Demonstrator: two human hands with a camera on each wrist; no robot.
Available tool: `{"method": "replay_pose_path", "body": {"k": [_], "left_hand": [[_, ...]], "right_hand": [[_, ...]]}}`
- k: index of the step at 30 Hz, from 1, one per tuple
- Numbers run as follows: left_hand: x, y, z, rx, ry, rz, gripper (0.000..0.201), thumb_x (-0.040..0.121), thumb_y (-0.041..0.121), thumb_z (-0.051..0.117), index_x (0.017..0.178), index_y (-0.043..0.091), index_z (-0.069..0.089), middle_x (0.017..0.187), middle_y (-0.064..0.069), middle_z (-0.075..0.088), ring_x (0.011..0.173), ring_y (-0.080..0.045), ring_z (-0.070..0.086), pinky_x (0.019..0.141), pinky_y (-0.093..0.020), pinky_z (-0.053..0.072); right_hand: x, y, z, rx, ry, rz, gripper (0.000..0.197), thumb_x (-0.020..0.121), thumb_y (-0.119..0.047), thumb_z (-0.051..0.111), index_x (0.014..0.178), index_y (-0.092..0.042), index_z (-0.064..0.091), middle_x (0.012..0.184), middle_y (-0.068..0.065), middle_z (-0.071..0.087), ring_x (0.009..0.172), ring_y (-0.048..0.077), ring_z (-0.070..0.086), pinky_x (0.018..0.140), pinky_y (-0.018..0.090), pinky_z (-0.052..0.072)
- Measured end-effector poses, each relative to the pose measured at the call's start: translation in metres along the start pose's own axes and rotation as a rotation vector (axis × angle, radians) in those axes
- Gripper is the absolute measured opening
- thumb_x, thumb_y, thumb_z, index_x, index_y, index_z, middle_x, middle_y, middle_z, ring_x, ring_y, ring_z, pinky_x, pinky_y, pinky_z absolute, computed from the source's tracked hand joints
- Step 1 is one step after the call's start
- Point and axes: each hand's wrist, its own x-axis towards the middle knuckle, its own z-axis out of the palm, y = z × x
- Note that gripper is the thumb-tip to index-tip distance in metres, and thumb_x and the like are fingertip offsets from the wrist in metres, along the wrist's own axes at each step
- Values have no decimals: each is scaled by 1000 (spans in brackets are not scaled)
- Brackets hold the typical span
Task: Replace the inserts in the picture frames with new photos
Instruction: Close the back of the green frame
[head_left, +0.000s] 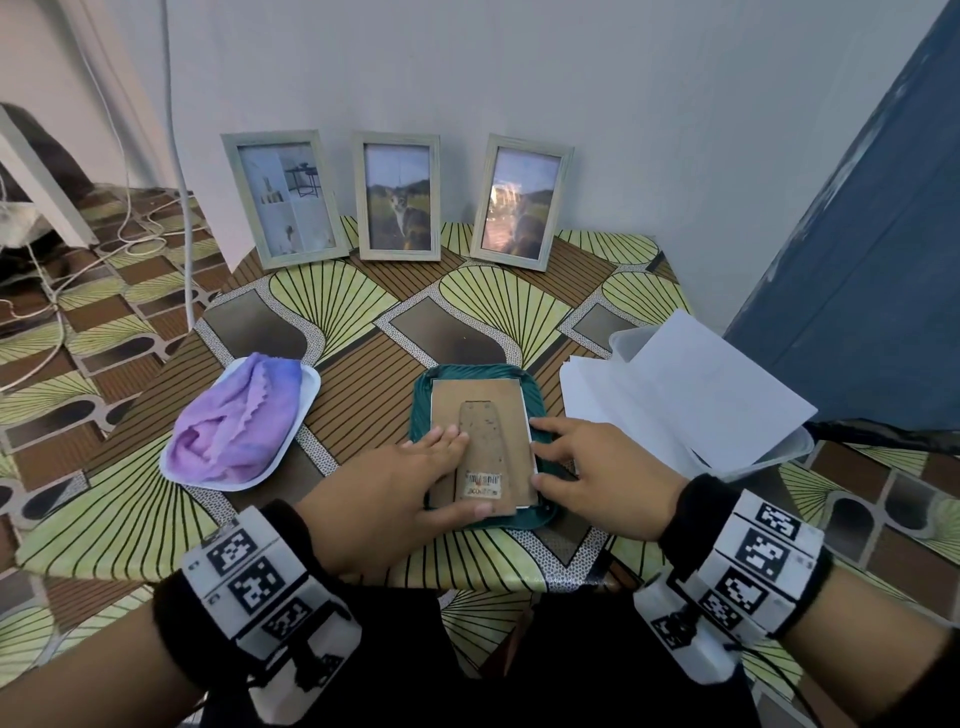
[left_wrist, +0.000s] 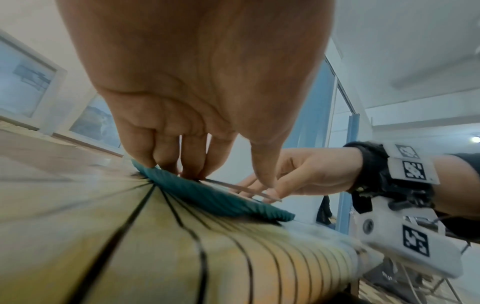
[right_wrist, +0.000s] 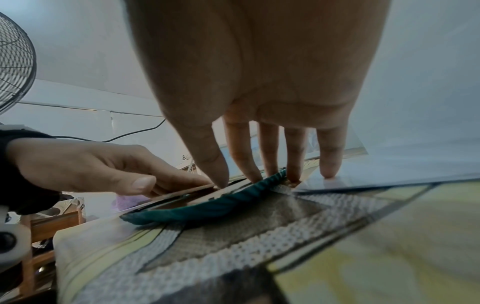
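Note:
A brown cardboard frame backing (head_left: 483, 415) with its fold-out stand and a barcode sticker lies flat in a dark green ribbed tray (head_left: 535, 384); a pale edge shows under it. My left hand (head_left: 441, 467) lies on the backing's left half with straight fingers, the thumb along its near edge. The fingertips of my right hand (head_left: 556, 452) touch the backing's right edge and the tray rim. In the right wrist view the backing (right_wrist: 182, 190) sits just above the tray (right_wrist: 207, 207). Three pale wooden frames (head_left: 399, 196) with photos stand against the back wall.
A purple cloth (head_left: 239, 415) fills a white dish at the left. White sheets (head_left: 675, 384) lie in a clear plastic tub (head_left: 779, 452) at the right. A blue door (head_left: 857, 260) stands right of the table. Cables (head_left: 78, 260) trail on the floor at the left.

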Motion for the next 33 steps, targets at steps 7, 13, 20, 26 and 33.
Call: {"method": "replay_pose_path", "body": {"k": [7,13,20,26,33], "left_hand": [[24,-21,-29,-228,332,-14,36,92,40,60,125,26,65,110,10,71,94,-2,63,87,-26,52],[63,-41,-47,-70,312,-154,26,88,43,65,105,24,72,93,10,68,82,-8,61,72,-27,48],[82,-49,-43,73,257,-235,38,79,55,71,104,27,73,99,10,69,80,-8,51,67,-25,38],[86,-54,-39,41,242,-262,47,74,60,73,110,31,69,102,11,62,87,-7,50,70,-28,40],[86,-61,-32,-99,241,-225,43,73,54,76,105,29,61,96,9,57,88,-11,51,71,-28,37]], "right_hand": [[21,-10,-12,4,338,53,33,94,-32,52,115,-15,71,114,1,67,106,20,60,91,36,49],[60,-10,-18,-99,295,85,32,96,-34,50,116,-15,66,98,-3,49,98,21,56,77,28,39],[80,-1,-17,-129,235,135,21,92,-32,56,95,-14,67,92,0,47,84,22,49,75,32,41],[81,-2,-13,-41,239,146,23,92,-30,57,103,-11,65,102,3,49,91,22,54,86,37,49],[84,1,-13,34,241,156,25,90,-29,59,108,-12,60,106,0,44,88,17,49,81,26,42]]}}
